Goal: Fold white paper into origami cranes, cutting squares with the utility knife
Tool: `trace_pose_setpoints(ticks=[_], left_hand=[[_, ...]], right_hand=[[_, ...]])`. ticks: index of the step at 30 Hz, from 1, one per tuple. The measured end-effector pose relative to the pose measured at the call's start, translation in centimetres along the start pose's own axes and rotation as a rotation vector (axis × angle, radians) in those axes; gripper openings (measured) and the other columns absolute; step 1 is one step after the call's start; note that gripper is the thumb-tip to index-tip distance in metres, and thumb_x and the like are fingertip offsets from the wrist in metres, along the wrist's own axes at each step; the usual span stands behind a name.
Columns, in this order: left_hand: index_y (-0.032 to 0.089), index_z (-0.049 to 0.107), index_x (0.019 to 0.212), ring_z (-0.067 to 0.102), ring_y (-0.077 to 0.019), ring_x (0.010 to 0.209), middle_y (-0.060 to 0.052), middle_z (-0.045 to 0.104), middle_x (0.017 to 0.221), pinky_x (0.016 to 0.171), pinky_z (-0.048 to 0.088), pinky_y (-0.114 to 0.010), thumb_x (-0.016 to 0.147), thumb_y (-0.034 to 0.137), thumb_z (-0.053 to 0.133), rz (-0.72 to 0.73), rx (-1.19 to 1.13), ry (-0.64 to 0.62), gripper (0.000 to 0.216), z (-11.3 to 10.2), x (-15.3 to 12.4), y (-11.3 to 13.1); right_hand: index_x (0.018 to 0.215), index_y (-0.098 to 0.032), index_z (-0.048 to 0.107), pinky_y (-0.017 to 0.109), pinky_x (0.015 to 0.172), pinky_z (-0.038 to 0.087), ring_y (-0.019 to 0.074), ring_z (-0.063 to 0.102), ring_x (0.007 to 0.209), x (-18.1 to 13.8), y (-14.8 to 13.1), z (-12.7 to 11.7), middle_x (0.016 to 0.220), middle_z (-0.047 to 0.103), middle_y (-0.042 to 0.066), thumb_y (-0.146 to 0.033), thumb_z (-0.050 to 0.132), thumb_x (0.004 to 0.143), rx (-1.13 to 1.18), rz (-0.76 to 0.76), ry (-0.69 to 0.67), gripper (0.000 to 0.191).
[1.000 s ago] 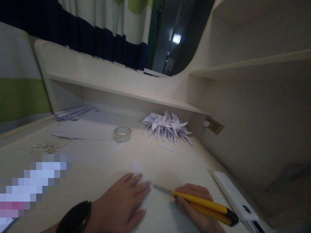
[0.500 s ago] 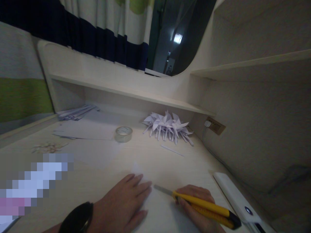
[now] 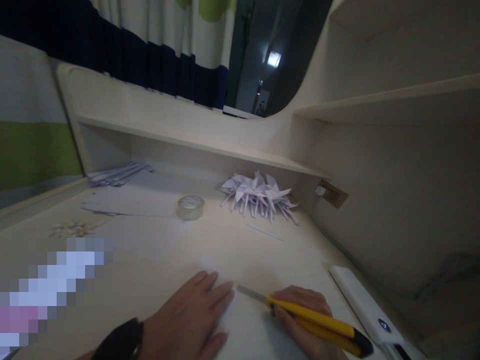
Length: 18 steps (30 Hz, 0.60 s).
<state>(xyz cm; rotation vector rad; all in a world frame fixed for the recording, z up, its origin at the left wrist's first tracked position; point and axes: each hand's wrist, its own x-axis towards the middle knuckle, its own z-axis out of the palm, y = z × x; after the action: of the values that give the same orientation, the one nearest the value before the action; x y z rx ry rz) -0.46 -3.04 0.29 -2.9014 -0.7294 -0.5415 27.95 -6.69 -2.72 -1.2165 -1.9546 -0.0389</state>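
Note:
My left hand (image 3: 187, 320) lies flat, fingers stretched out, pressing a white sheet of paper (image 3: 243, 320) onto the desk (image 3: 157, 250); a black watch sits on its wrist. My right hand (image 3: 303, 320) grips a yellow utility knife (image 3: 318, 322). Its extended blade points left and rests on the paper just beside my left fingertips.
A roll of clear tape (image 3: 190, 207) stands mid-desk. Behind it lie a pile of folded white paper pinwheels (image 3: 258, 197), a thin paper strip (image 3: 265, 232) and flat paper sheets (image 3: 127, 200). A white device (image 3: 369, 310) lies at the right, near a wall socket (image 3: 332, 194). A shelf overhangs the back.
My left hand has slid slightly toward me along the paper. The knife and right hand stay almost where they were.

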Motion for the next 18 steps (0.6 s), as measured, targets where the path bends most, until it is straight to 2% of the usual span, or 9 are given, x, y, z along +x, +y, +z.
trace_pose_setpoints(ticks=[4,10,14,18], left_hand=[[0.010,0.055,0.124,0.060,-0.0355,0.108,-0.014,0.062,0.123,0.088,0.051,-0.052,0.080,0.026,0.056,-0.011,0.001,-0.025,0.047,-0.33,0.19,0.21],[0.013,0.050,0.130,0.055,-0.0360,0.113,-0.014,0.059,0.128,0.092,0.047,-0.052,0.082,0.030,0.055,-0.028,-0.069,0.009,0.051,0.47,-0.14,-0.10],[0.015,0.048,0.131,0.054,-0.0347,0.114,-0.012,0.058,0.129,0.094,0.045,-0.052,0.083,0.032,0.054,-0.020,-0.075,-0.011,0.051,0.50,-0.04,-0.25],[0.015,0.052,0.126,0.057,-0.0331,0.107,-0.013,0.062,0.122,0.094,0.044,-0.051,0.081,0.029,0.054,-0.031,-0.082,0.021,0.048,-0.03,0.40,0.02]], right_hand=[[0.084,-0.029,0.072,0.032,0.068,0.055,0.0200,0.069,0.074,0.25,-0.26,-0.18,0.079,0.074,-0.002,-0.034,0.065,0.083,0.015,0.004,-0.031,0.008],[0.083,-0.029,0.073,0.032,0.070,0.057,0.0207,0.070,0.073,0.23,-0.49,-0.13,0.077,0.074,0.000,-0.038,0.066,0.081,-0.022,0.015,0.021,0.012],[0.083,-0.028,0.074,0.031,0.068,0.058,0.0208,0.070,0.073,0.39,-0.66,-0.14,0.079,0.074,0.002,-0.038,0.062,0.084,0.046,0.072,-0.049,0.015],[0.082,-0.029,0.073,0.030,0.070,0.057,0.0192,0.070,0.070,0.49,-0.51,-0.26,0.077,0.075,0.000,-0.035,0.064,0.083,0.042,0.052,-0.081,0.011]])
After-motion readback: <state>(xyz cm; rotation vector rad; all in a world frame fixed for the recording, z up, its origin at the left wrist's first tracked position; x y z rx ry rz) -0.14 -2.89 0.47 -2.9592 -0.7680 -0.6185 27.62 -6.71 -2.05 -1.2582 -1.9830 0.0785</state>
